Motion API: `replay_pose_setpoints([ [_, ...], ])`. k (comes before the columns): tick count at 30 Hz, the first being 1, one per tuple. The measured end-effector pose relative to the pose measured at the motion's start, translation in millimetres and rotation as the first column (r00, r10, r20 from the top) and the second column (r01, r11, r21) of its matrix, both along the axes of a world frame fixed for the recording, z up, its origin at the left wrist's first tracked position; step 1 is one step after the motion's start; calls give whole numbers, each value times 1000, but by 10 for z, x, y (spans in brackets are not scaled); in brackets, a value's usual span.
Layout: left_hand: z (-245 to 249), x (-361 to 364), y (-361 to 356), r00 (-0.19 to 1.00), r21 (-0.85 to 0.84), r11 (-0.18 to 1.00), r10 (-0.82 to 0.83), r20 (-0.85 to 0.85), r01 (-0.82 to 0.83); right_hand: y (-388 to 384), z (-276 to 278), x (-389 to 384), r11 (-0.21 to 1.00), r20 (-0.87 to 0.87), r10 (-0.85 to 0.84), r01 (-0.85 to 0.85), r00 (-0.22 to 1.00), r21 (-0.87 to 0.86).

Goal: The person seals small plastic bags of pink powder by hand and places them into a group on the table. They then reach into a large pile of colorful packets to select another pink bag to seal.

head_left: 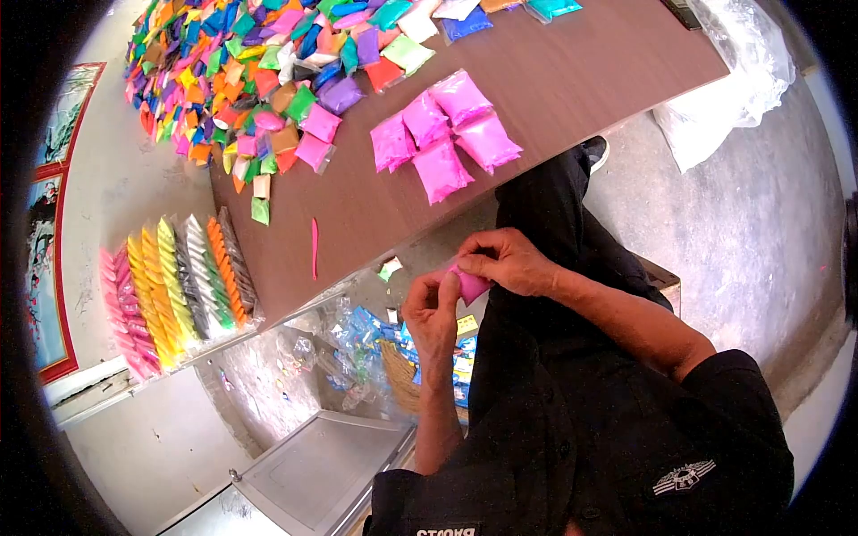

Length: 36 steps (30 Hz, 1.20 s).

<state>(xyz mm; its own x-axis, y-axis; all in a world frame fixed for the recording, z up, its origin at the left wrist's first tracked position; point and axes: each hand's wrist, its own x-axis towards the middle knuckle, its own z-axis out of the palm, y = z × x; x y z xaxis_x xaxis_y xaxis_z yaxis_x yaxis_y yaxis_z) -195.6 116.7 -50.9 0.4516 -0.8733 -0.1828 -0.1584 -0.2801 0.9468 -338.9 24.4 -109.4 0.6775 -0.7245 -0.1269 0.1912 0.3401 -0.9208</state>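
Note:
A small pink packet (472, 286) is pinched between my two hands, just off the table's front edge and above my lap. My left hand (433, 311) grips its near-left side with thumb and fingers. On the upper right side, my right hand (511, 262) has thumb and fingertips closed on the same packet. Part of it is hidden by my fingers. Several pink packets (444, 170) lie grouped on the brown table (357, 214) beyond my hands. A thin pink stick-like tool (315, 248) rests on the table to the left.
A large heap of small multicoloured packets (268, 80) covers the table's far left. Bundled twisted coloured strips (174, 286) in clear wrap stand at the left edge. White plastic bags (715, 116) sit at the right. Clear plastic, blue packaging and a broom head (399, 371) lie below.

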Motion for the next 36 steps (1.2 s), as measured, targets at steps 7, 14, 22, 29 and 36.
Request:
replay_pose_setpoints([
  [7, -21, 22, 4, 1000, 40, 999, 19, 13, -19, 23, -15, 45, 995, -16, -5, 3, 1000, -102],
  [14, -109, 48, 23, 999, 13, 1000, 21, -36, -21, 22, -49, 33, 996, -30, -11, 8, 999, -84],
  [22, -52, 13, -13, 998, 13, 999, 45, -34, -45, 5, -13, 59, 999, 10, -21, 22, 1000, -48],
  [29, -118, 23, 13, 996, 20, 999, 38, -77, -37, -12, -5, 7, 994, -88, 0, -10, 996, -105],
  [36, -60, -13, 9, 991, 30, 999, -10, -131, 14, -6, 3, 21, 1000, -13, 16, -16, 1000, -8],
])
